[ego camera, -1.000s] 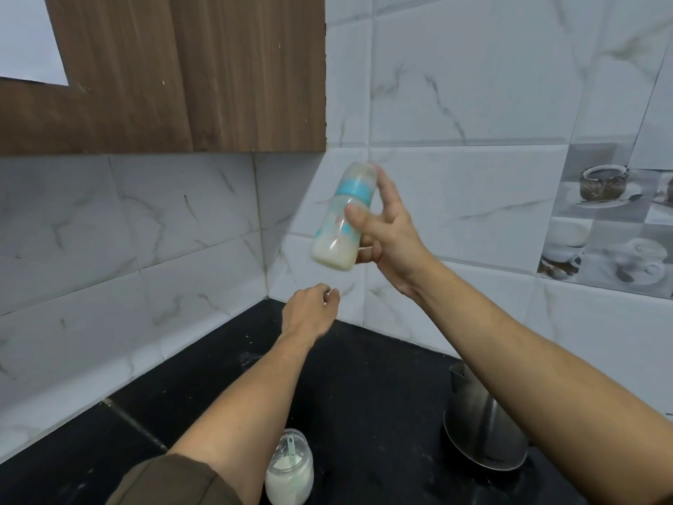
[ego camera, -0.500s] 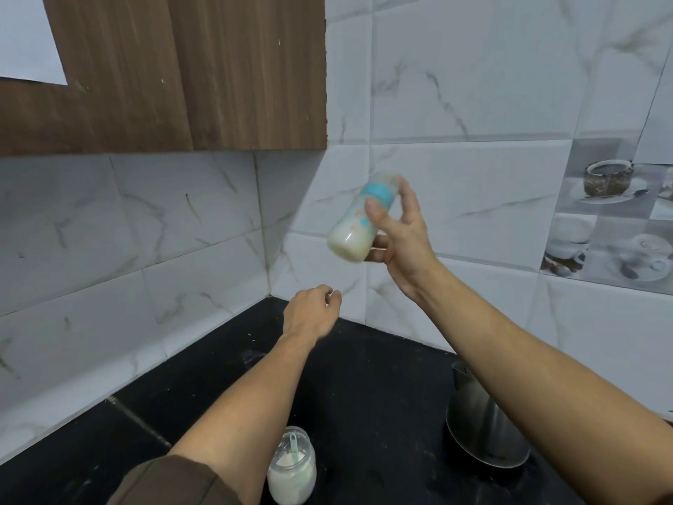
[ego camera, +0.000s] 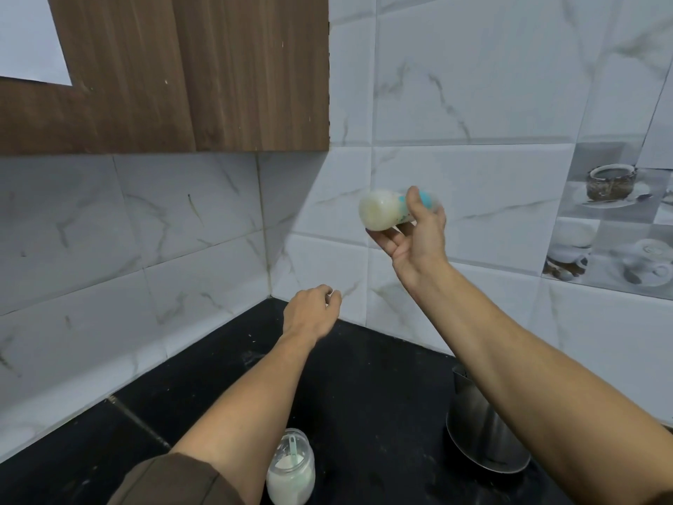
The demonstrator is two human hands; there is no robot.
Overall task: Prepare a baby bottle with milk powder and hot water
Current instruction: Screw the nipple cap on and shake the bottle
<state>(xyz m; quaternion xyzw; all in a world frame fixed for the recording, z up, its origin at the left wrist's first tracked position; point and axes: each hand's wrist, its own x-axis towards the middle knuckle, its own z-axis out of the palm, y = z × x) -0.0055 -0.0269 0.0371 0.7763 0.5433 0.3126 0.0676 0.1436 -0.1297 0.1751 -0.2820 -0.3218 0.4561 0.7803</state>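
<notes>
White marble-look wall tiles (ego camera: 473,85), wooden cabinet (ego camera: 189,74), black countertop (ego camera: 371,377).

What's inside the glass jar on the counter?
The jar holds white powder in its lower part; a pale green scoop stands in it. The scoop's bowl is buried, unseen.

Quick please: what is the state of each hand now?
Left hand: loosely curled, holds nothing visible.
Right hand: grips the baby bottle.

The baby bottle (ego camera: 382,212) has tipped over — base now leftward.
</notes>
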